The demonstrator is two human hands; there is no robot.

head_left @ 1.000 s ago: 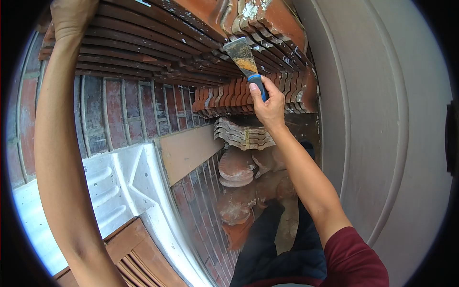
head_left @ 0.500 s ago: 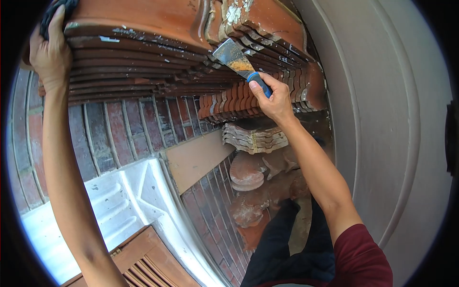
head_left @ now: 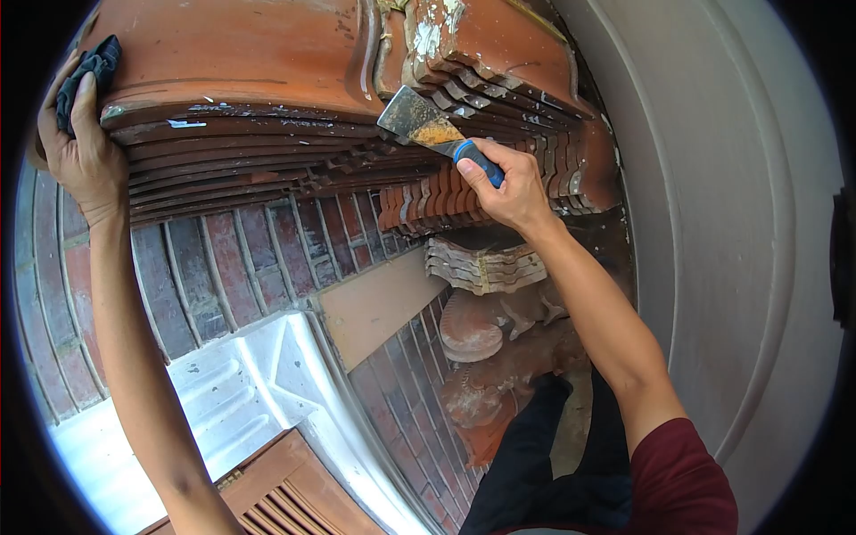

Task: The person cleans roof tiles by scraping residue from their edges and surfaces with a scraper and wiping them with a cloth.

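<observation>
My right hand (head_left: pixel 513 183) is closed round the blue and black handle of a scraper (head_left: pixel 419 120), its wide blade smeared with orange-brown residue. The blade is close to the front edges of a stack of orange clay roof tiles (head_left: pixel 241 53); I cannot tell if it touches them. At the stack's left end, my left hand (head_left: pixel 85 156) is closed on a crumpled dark cloth (head_left: pixel 94 76), its thumb over it and the palm beside the tile edges. White flecks and paint-like spots mark the top tile and the edges below.
A second tile stack (head_left: pixel 499 36) stands close to the right, by a large grey curved surface (head_left: pixel 731 223). Lower down are paler stacked tiles (head_left: pixel 486 267) and ornamental clay pieces (head_left: pixel 473 330). A brick wall (head_left: pixel 223 259), white moulding (head_left: pixel 312 383) and brown louvred shutter (head_left: pixel 294 490) lie at the left.
The scraper has shifted slightly left and down in the view. My left hand and the cloth appear lower, with more of the top tile showing as the view has moved.
</observation>
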